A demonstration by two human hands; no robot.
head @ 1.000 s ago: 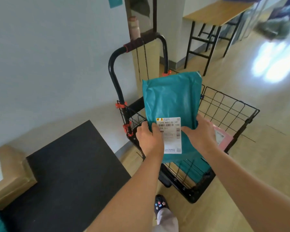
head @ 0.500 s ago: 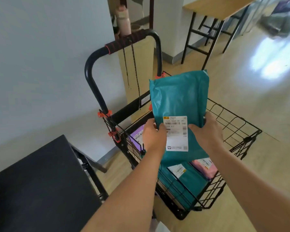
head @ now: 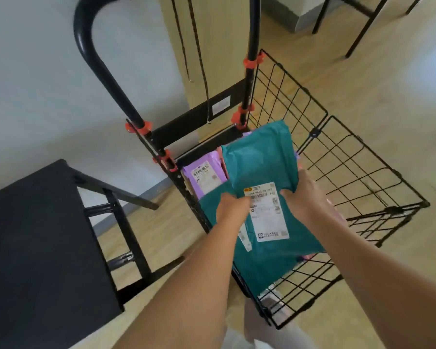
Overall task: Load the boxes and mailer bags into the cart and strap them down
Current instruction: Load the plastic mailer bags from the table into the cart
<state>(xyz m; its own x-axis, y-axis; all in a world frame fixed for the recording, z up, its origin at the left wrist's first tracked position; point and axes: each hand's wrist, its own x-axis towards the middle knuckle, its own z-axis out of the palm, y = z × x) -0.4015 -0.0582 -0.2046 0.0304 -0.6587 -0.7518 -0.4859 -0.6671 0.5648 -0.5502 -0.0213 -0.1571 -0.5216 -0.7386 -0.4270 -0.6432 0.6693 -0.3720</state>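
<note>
- Now the teal mailer bag (head: 262, 159) is sinking into the wire cart (head: 337, 152).
- Left hand (head: 233, 206) and right hand (head: 303, 197) are still gripping it; letting go seems next.

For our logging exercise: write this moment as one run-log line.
step: loading cart | left hand: grips teal bag | right hand: grips teal bag | purple bag: in cart

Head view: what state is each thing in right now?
Teal mailer bag, gripped by both hands over the cart.
Left hand, gripping the teal mailer bag.
Right hand, gripping it too.
Purple mailer bag, lying in the cart.
Cart, wire sides up.
Strap cords, hanging loose.
</note>
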